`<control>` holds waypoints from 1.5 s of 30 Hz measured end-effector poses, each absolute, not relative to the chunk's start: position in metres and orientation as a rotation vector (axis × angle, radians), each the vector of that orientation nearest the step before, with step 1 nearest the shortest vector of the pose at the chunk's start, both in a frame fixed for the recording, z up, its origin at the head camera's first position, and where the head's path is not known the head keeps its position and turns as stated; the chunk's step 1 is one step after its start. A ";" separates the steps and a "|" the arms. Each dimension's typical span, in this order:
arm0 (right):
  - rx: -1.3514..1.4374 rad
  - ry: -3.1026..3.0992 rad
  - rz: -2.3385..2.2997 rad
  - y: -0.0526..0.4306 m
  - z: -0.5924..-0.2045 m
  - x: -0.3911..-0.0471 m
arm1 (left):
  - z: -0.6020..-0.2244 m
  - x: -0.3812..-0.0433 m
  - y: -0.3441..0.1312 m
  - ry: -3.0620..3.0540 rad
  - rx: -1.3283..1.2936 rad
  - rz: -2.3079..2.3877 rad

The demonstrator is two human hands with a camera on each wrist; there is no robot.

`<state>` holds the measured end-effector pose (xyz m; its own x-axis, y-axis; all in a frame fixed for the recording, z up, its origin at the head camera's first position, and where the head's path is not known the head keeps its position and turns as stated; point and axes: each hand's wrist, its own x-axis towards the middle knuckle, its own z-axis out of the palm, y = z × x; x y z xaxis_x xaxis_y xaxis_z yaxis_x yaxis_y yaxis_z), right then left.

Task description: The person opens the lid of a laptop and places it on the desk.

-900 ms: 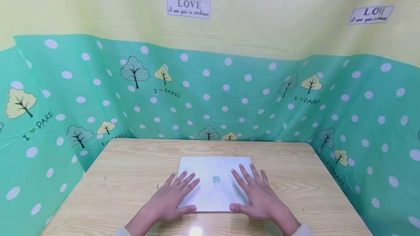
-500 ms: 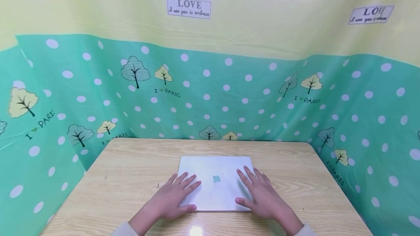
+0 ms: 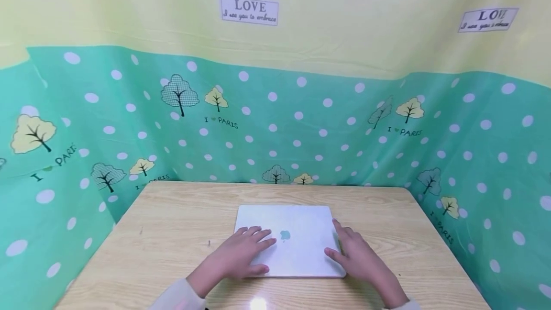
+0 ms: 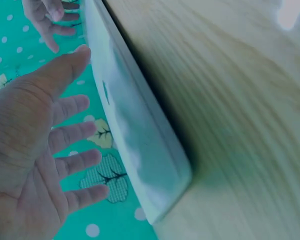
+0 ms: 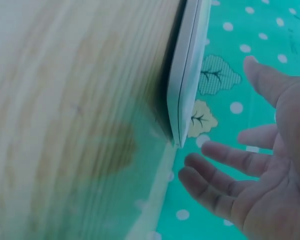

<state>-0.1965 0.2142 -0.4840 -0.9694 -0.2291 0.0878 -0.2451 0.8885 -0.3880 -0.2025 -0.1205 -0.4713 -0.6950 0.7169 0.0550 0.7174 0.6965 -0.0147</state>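
A closed silver laptop (image 3: 297, 252) with an apple logo on its lid lies flat on the wooden table. Over the lid's left part is my left hand (image 3: 243, 254), its fingers spread and slightly bent. The left wrist view shows this hand (image 4: 32, 140) raised above the laptop (image 4: 135, 145), holding nothing. At the laptop's right edge is my right hand (image 3: 361, 256), thumb over the lid and the other fingers beyond the side. In the right wrist view, a gap separates that hand's loosely bent fingers (image 5: 210, 192) from the laptop's corner (image 5: 186, 80).
The light wooden table (image 3: 172, 224) extends around the laptop on all sides. A green and yellow patterned curtain (image 3: 275, 128) hangs behind the table and along both sides. Tiny dark specks (image 3: 209, 243) mark the tabletop, and a light reflects near its front edge.
My left hand has shifted right across the lid. From over the lid, my right hand has moved right to the laptop's side edge. The laptop stays closed in its place.
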 end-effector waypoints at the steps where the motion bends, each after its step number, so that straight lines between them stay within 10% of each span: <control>1: 0.360 -3.020 0.645 0.216 -0.484 -0.197 | -0.470 -0.204 -0.117 -2.834 -1.213 -0.007; 27: 0.012 -2.931 1.980 0.241 -0.487 -0.184 | -0.466 -0.209 -0.070 -2.778 -1.345 0.214; 45: 0.030 -2.922 1.676 0.235 -0.499 -0.178 | -0.473 -0.218 -0.053 -2.778 -1.435 0.258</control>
